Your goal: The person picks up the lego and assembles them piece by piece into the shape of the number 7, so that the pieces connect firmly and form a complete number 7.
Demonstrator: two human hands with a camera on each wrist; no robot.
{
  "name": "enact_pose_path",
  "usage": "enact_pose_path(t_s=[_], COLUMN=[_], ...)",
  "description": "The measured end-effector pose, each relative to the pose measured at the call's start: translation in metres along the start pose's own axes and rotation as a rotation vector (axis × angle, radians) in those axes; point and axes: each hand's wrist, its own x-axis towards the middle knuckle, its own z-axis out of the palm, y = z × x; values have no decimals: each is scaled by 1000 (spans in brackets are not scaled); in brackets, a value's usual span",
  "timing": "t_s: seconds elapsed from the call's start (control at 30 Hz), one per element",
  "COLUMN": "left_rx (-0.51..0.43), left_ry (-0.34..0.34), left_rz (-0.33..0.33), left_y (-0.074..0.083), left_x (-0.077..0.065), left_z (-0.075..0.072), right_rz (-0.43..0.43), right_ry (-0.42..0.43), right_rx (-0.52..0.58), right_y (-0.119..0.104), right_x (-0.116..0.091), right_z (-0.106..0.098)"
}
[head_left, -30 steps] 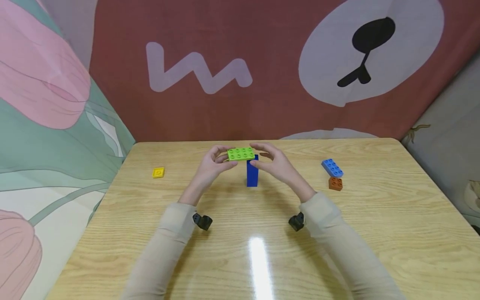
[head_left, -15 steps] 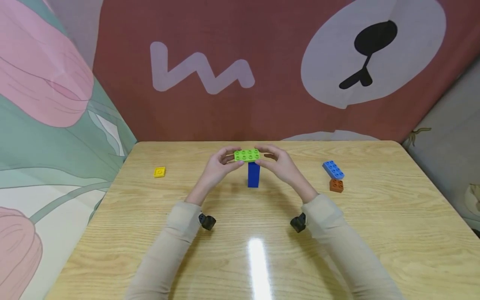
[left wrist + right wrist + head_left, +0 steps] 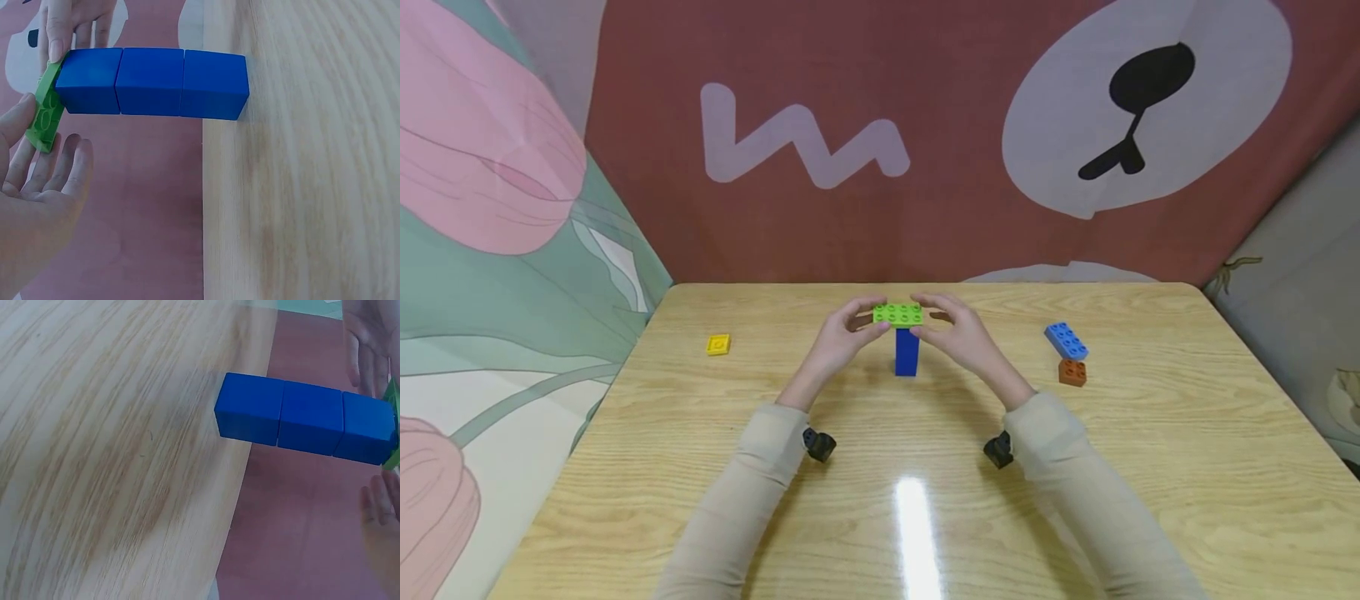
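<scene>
A flat light-green toy brick (image 3: 898,316) with studs lies level across the top of an upright stack of blue bricks (image 3: 907,354). The left wrist view shows three blue blocks (image 3: 150,84) in that stack, and the brick's underside touches or almost touches the top one. My left hand (image 3: 842,332) pinches the green brick's left end between thumb and fingers. At the opposite end, my right hand (image 3: 958,333) holds it with the thumb at the near corner and fingers behind. In the right wrist view only a green edge (image 3: 392,425) shows beyond the blue stack.
On the wooden table (image 3: 865,517), a small yellow brick (image 3: 718,344) lies far left. To the right lie a light-blue brick (image 3: 1066,340) and an orange-brown brick (image 3: 1072,372), close together. A printed cloth (image 3: 820,225) hangs behind the table's back edge.
The green brick has moved right and slightly down, from left of the stack to over its top. My left hand moved right with it; the right hand shifted slightly.
</scene>
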Motion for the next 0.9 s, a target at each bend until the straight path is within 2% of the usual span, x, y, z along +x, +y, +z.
enact_pose_path(t_s=[0.27,0.4,0.53,0.63,0.7,0.8,0.9], left_rx=[25,117,361,614,750,893,967], left_ry=[-5,14,63,97,115,145,176], left_rz=[10,74,264,471,604,773,861], left_y=[-3,-4,-5,-6,-6,-7,-9], left_x=[1,1,-1,-2,-2,-2,-2], left_z=[1,2,4,5,5,5,6], right_rz=[-161,-212,-256,-315,-370,-454,-527], right_ry=[38,42,51,75,98,130,149], right_rx=[-137,-174,-201,-234,-262,-311,-379], right_y=[-4,-3,-1,2,4,7,12], right_x=[-3,-2,-2,-2,-2,-3,-5], right_z=[3,3,3,5,6,8,9])
